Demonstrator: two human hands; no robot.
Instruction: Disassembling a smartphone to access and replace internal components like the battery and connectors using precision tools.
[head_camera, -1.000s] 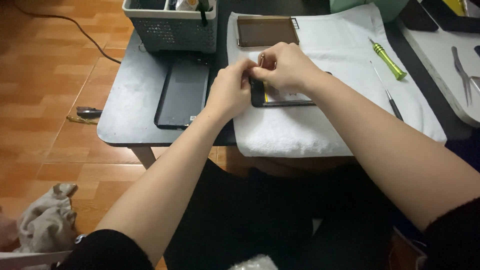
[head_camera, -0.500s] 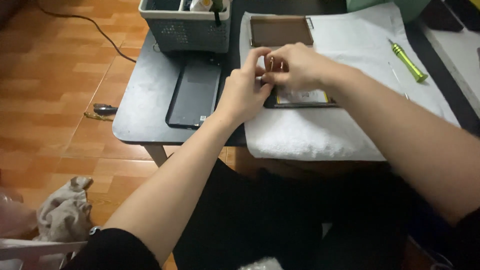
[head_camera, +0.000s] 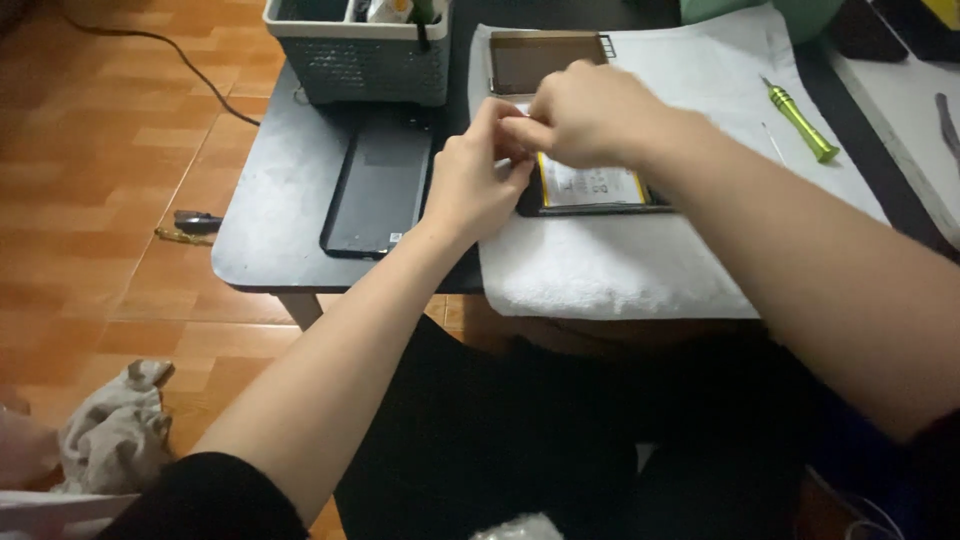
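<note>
White towel (head_camera: 620, 265) on the dark worktop (head_camera: 270, 210) carries an opened phone (head_camera: 592, 190), battery showing. Both hands meet over its upper left corner. Left hand (head_camera: 478, 180): fingers curled, tips pinched together at the phone's edge; what's in the grip is too small to tell. Right hand (head_camera: 585, 112): closed, fingertips pinching against the left's; cannot tell what it holds. Brown back cover (head_camera: 545, 58) lies just behind the hands on the towel. Grey basket (head_camera: 355, 55) at the worktop's far edge, a few items inside, unclear which. Black tablet (head_camera: 378, 185) flat beside the left hand. Green screwdriver (head_camera: 800, 122) on the towel, well right. Rag (head_camera: 115, 430) on the wood floor.
</note>
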